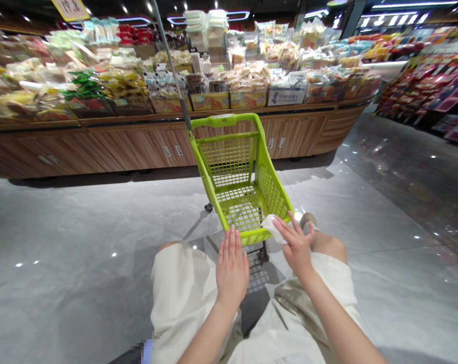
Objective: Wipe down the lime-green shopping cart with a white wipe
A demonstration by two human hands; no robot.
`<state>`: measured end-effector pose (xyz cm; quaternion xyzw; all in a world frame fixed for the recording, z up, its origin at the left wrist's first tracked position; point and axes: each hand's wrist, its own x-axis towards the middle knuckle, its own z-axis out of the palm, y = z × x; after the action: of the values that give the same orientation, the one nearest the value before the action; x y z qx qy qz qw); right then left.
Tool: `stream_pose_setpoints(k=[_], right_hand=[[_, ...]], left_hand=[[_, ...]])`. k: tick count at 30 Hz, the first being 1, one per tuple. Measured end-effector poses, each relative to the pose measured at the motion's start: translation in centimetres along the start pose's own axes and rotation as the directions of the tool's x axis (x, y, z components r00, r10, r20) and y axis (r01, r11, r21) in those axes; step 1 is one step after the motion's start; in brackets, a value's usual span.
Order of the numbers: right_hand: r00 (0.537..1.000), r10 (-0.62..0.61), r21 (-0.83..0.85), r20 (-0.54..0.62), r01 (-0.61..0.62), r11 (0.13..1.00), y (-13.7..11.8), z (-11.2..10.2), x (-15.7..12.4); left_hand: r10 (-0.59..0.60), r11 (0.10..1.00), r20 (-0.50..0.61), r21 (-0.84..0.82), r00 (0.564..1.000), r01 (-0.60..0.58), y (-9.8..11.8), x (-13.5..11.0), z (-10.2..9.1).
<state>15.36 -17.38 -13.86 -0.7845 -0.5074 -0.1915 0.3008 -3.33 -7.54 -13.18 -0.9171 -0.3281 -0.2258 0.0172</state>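
Nearest the camera, cream shorts (186,303) lie below two bare hands, held apart. The left hand (232,270) rests flat and open against the rear rim of a lime-green shopping cart (223,120). The right hand (297,247) presses a white tissue (273,227) onto that rim. A wooden-fronted display of packaged food (149,149) fills the upper frame.

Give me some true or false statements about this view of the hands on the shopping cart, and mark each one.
1. The right hand presses a white wipe against the near rim of the shopping cart. True.
2. The left hand is closed in a fist around the wipe. False: it lies open on the cart's near rim.
3. The shopping cart is red. False: it is lime green.
4. Packaged foods are piled on a wood-panelled display counter ahead of the cart. True.
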Motion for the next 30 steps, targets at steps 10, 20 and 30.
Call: stream_pose_setpoints(k=[10, 20, 30], right_hand=[[0.995, -0.047, 0.113, 0.082, 0.037, 0.993, -7.9, 1.7, 0.6], [0.999, 0.031, -0.059, -0.021, -0.032, 0.998, 2.4, -1.0, 0.3], [0.991, -0.091, 0.156, 0.094, 0.076, 0.985, -10.3, 2.1, 0.5]], left_hand=[[0.01, 0.999, -0.016, -0.047, 1.0, -0.011, 0.8, 0.3, 0.7], [0.021, 1.0, -0.013, 0.021, 1.0, -0.021, -0.5, 0.1, 0.2], [-0.001, 1.0, -0.038, -0.024, 0.999, 0.0, 0.4, -0.1, 0.8]])
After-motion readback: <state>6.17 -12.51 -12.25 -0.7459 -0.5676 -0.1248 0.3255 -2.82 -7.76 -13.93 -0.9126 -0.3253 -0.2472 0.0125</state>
